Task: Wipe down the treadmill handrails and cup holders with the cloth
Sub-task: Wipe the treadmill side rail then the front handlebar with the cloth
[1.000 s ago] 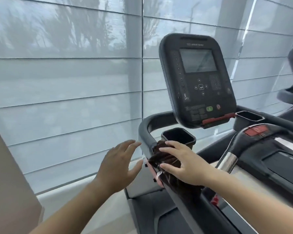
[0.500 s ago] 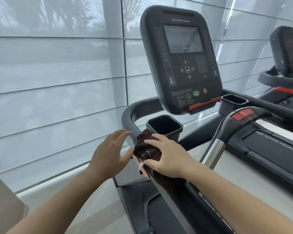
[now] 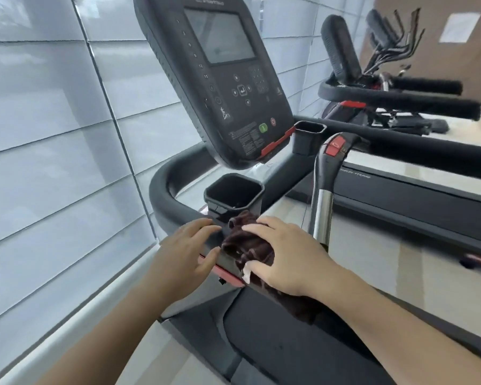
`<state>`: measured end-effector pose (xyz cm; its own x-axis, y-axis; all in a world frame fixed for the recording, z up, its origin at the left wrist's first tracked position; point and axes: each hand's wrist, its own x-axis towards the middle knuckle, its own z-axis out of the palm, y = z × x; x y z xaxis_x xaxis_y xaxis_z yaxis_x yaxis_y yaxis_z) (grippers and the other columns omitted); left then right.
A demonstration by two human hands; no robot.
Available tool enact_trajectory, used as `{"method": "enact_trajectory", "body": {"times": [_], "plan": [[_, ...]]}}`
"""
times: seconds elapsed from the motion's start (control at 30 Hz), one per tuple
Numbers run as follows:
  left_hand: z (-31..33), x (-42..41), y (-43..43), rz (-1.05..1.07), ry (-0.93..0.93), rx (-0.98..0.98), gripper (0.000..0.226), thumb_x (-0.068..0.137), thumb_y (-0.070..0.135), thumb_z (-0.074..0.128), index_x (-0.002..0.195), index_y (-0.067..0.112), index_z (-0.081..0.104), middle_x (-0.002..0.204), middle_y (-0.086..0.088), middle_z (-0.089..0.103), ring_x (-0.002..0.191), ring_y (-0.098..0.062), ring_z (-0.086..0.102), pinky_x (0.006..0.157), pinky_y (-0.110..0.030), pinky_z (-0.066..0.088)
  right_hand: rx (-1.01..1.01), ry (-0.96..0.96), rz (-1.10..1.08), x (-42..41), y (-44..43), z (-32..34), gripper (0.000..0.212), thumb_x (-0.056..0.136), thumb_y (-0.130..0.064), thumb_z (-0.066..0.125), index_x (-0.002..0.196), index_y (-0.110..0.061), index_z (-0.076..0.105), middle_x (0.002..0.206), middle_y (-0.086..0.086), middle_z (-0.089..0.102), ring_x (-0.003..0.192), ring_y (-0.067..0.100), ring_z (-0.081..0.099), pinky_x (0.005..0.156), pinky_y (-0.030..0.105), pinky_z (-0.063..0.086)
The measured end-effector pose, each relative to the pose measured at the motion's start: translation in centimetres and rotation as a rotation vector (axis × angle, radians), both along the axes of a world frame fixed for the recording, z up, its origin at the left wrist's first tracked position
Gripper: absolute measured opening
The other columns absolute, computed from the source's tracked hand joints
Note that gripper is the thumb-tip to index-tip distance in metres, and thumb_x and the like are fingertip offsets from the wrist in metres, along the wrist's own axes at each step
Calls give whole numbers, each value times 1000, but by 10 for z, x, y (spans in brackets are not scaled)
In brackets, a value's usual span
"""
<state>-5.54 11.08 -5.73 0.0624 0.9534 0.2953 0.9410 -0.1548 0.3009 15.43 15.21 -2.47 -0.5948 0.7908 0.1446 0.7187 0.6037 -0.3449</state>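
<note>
cloth pressed to the handrail beside the near cup holder

we look from the head camera down onto a black treadmill. the right hand (image 3: 286, 259) lies flat over a bunched dark brown cloth (image 3: 247, 245), fingers spread and only gently bent, pressing it onto the black padded handrail (image 3: 167, 198). it pushes on the cloth rather than clenching it. a small white tag (image 3: 246, 271) on the cloth shows by the thumb. the upper edge of the cloth touches the base of the near black square-mouthed plastic cup holder (image 3: 233, 193), and its lower part trails under the wrist along the rail.

the left hand (image 3: 184, 257) is open and holds nothing. its straight fingers rest on the rail just beside the cloth, and its thumb lies near the cloth's left edge, above a thin red strip (image 3: 228, 275) on the rail's side.

above the near holder leans the dark grey console (image 3: 220, 79), with a dull screen, a keypad and a green button (image 3: 263, 127). a second black cup holder (image 3: 308, 134) sits at the console's far side, well apart from both hands. to the right of the cloth an upright grip (image 3: 322, 195) with a chrome section rises to a red button (image 3: 335, 145).

pale grey window blinds (image 3: 53, 134) fill the left of the view. another black treadmill (image 3: 400, 98) stands beyond on the right.
</note>
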Motion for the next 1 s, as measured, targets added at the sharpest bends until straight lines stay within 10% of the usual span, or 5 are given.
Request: {"method": "enact_trajectory", "body": {"times": [0.27,0.4,0.53,1.0], "plan": [[-6,13,11,-241,67,63,42,89,44,43,127,29,49,135,10,48,129,-14,40,108,-47,33,309,-12,-475,38,-74,-27,54,75,-49,65,124,-28,53,129,-3,54,101,26,55,76,40,52],[-14,45,18,-350,78,90,41,88,48,36,123,30,49,126,14,53,122,-10,45,108,-53,24,266,-11,-762,42,-80,-25,53,81,-56,52,125,-26,53,137,0,47,115,28,47,88,44,47],[-23,63,18,-363,82,140,41,89,51,30,117,28,52,116,13,57,114,-16,50,104,-59,24,152,-46,-666,38,-62,-12,50,85,-58,45,129,-33,46,144,-11,39,133,24,31,102,46,35],[-27,67,18,-335,125,196,43,90,46,27,117,24,53,114,8,58,113,-20,51,102,-56,23,313,118,-868,65,-83,-25,42,83,-56,53,113,-28,62,117,-6,62,107,23,52,87,37,44]]}}
